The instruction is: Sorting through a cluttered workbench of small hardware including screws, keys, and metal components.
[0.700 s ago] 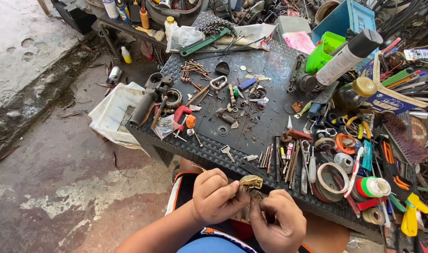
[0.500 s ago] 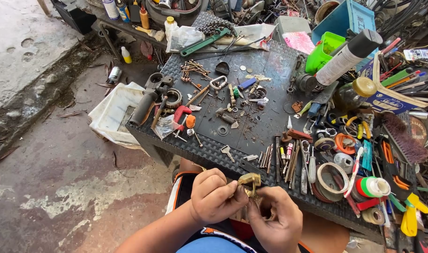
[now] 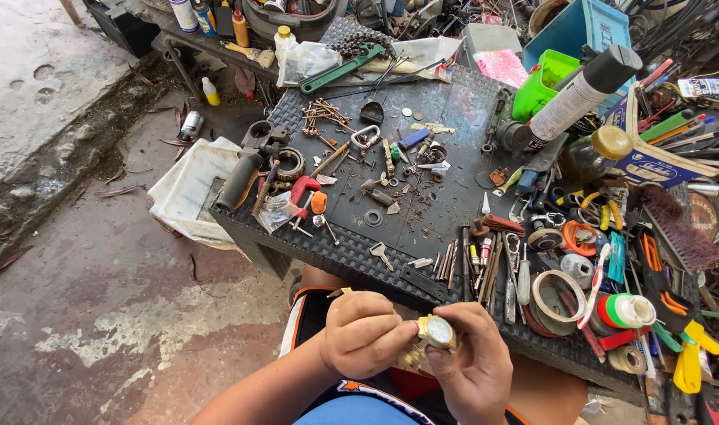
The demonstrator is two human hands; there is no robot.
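My left hand [image 3: 361, 334] and my right hand [image 3: 474, 364] meet just below the near edge of the black table [image 3: 336, 256], over my lap. Between their fingertips they pinch a gold-coloured wristwatch [image 3: 435, 333] with a round pale face turned upward; part of its metal band hangs below, partly hidden by my fingers. Both hands are closed around the watch.
The table holds several small parts: a key [image 3: 381, 253], screws, washers, a red clamp [image 3: 304, 193], files [image 3: 485, 264], tape rolls [image 3: 556, 299], a spray can [image 3: 580, 94], green tub [image 3: 542, 85] and blue crate [image 3: 580, 30]. A white tray [image 3: 190, 189] sits left, over stained concrete floor [image 3: 99, 299].
The watch has been turned between my fingers: earlier its band and side showed, now its round face points up. My right hand has risen closer to my left.
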